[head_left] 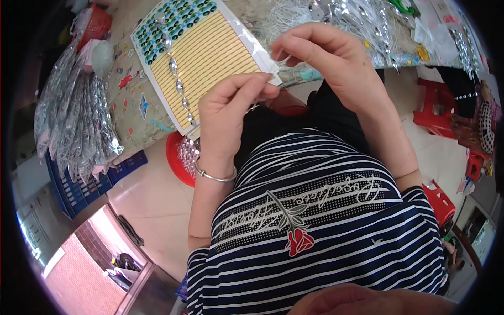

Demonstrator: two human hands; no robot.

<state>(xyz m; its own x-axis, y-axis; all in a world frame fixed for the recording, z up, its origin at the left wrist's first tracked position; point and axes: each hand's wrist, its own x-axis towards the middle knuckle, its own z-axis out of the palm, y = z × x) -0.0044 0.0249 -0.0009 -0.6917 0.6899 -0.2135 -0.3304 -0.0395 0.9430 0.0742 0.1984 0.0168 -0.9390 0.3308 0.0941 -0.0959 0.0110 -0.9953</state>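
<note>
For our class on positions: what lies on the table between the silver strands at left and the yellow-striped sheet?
In the head view, a red sticker-like piece and a blue, pointed piece lie there, among others.

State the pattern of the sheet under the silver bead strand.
The sheet is yellow with thin reddish stripes, its far end blue-green and black; head view.
</note>
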